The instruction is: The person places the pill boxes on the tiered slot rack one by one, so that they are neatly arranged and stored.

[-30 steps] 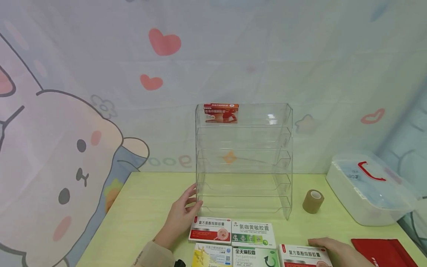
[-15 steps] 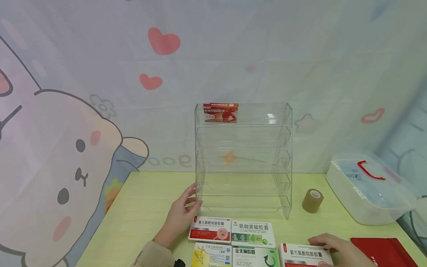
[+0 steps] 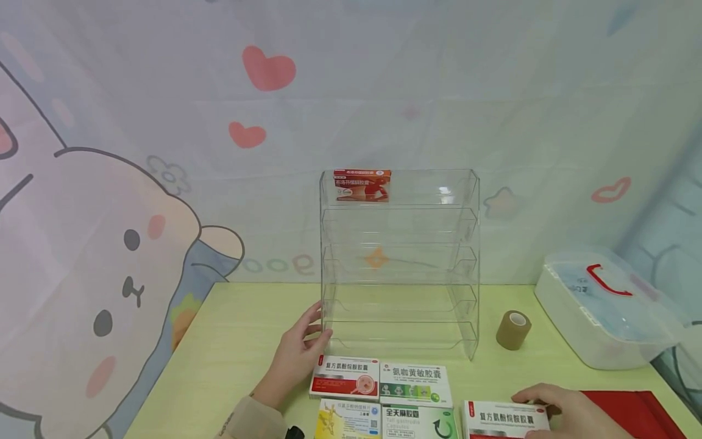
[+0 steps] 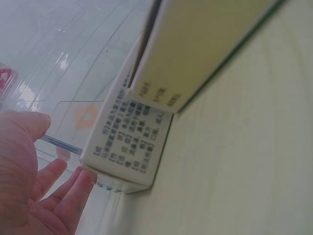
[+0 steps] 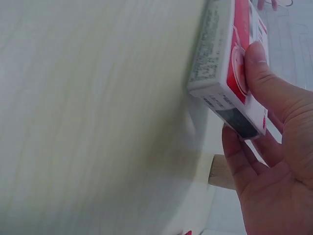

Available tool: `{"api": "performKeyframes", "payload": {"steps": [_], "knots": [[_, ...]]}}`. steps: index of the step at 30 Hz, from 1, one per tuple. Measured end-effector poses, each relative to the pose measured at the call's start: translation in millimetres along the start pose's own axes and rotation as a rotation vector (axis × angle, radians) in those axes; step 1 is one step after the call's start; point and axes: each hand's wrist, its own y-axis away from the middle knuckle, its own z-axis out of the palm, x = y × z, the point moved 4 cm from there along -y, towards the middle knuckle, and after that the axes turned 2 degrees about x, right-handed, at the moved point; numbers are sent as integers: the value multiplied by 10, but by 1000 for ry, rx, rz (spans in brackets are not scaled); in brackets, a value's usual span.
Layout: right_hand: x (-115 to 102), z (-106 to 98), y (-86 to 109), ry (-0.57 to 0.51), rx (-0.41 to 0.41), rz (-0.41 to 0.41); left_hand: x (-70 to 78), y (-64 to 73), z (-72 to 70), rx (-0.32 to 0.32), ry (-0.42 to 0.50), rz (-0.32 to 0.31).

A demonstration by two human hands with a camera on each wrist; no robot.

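My left hand [image 3: 298,353] holds the left side of the clear acrylic rack [image 3: 400,321]. In the left wrist view, its thumb and fingers lie on either side of the panel edge. At the lower right, my right hand [image 3: 570,414] grips the right end of a red-and-white medicine box [image 3: 504,414]. The right wrist view shows the thumb on the printed face of this medicine box [image 5: 239,68] and the fingers at its underside, the box tilted close over the table. A red medicine box [image 3: 362,186] stands at the left of the rack's top tier.
Before the rack lie a red-and-white box [image 3: 345,377], a white-and-green box [image 3: 414,385], a yellow box [image 3: 348,419] and a green-and-white box [image 3: 419,422]. To the right are a tan tape roll [image 3: 514,330], a lidded plastic case [image 3: 609,311] and a red pouch [image 3: 636,408].
My right hand has closed round the end of the red-and-white box, and both have shifted slightly to the right. The left hand stays on the rack.
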Motion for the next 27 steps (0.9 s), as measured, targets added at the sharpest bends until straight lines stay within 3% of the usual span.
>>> {"api": "performKeyframes", "payload": {"steps": [3,8,15,22,27], "knots": [[-10,-42,50,-35,-35,-72,2,3,2,1,-1,-3],[-41,-79,97,-75,-39,-90,-11,1,6,-2,-2,-4],[-157,-159,148,2,-2,-187,-1,0,6,-6,1,-2],[-345,-304,179,213,129,-267,18,5,4,-8,3,-2],[-566,-355,162,222,232,-439,16,6,-4,-8,5,-7]]}}
